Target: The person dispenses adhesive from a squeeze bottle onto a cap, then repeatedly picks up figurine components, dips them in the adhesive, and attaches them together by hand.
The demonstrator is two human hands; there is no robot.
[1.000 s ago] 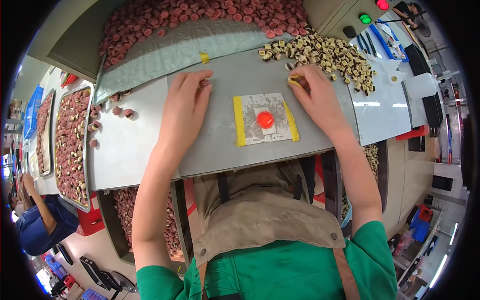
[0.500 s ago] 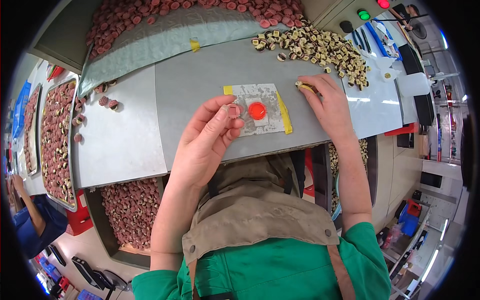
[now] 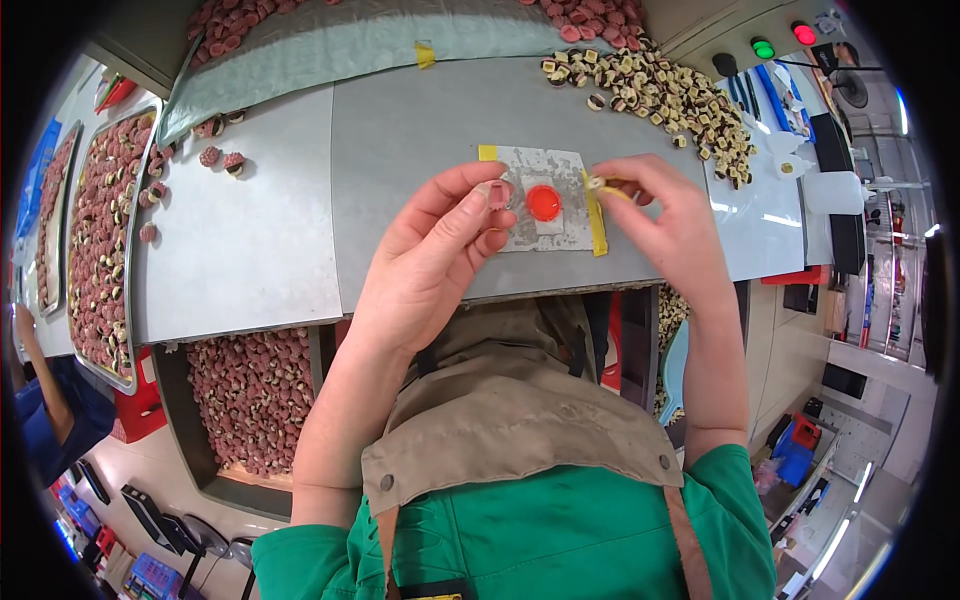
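A small pink ridged cap (image 3: 498, 196) sits pinched between the thumb and fingers of my left hand (image 3: 425, 250), its hollow side showing. My right hand (image 3: 680, 225) holds a small cream-coloured piece (image 3: 598, 184) at its fingertips, mostly hidden by the fingers. Between the two hands lies a round red dish (image 3: 544, 203) with a shiny surface. It rests on a stained white sheet (image 3: 572, 238), which yellow tape (image 3: 599, 228) fixes to the grey table (image 3: 400, 115). Neither held piece touches the dish.
Cream-and-dark pieces (image 3: 670, 95) are heaped at the back right, pink caps (image 3: 600, 22) at the back. Joined pieces fill a metal tray (image 3: 128, 385) at left and an open drawer (image 3: 200, 470) below. A white bottle (image 3: 835, 193) stands far right; a person's arm (image 3: 45, 385) shows far left.
My right hand has come left and slightly lower, bringing the cream-coloured piece close to the sheet's right edge. My left hand keeps hold of the pink cap. The whole view has shifted slightly.
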